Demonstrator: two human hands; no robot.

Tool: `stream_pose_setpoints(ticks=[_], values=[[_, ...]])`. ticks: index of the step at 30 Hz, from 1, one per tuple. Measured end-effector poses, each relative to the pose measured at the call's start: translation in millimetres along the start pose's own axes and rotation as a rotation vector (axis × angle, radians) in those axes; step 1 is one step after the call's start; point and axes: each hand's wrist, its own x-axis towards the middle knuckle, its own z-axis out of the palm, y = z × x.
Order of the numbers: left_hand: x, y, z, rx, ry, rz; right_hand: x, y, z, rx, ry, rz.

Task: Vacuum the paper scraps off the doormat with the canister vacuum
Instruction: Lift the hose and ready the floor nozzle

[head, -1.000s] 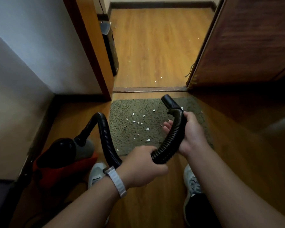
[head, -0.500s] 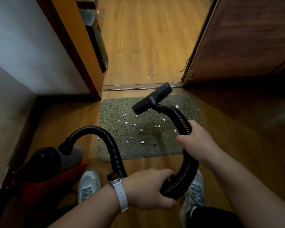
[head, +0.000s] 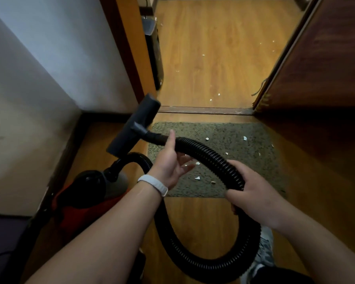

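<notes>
clearly the right hand (head: 252, 193) clamps the hose (head: 213, 155) while the left hand (head: 170, 160), fingers (head: 188, 168) spread, reaches to steady the nozzle (head: 135, 126), raised above the doormat (head: 223, 132) where paper scraps (head: 197, 178) lie.

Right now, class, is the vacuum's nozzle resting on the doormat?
No, the nozzle is lifted in the air, left of the doormat, not touching it.

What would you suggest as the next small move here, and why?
Probably close the left hand, now open beside the hose near the nozzle, and lower the nozzle onto the doormat: the right hand grips the hose, and paper scraps remain.
</notes>
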Motion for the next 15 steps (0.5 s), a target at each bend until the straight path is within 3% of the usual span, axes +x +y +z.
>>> stream_pose_setpoints(ticks=[4,10,15], values=[[7,1,-4,-0.162,0.155,-0.005,12,8,6,-0.083,-0.07,0.073],[-13,-37,25,0.176,0.086,-0.032,35,11,20,0.079,0.065,0.255],[-19,-49,30,0.369,0.07,0.033,40,8,36,-0.193,0.119,0.19]])
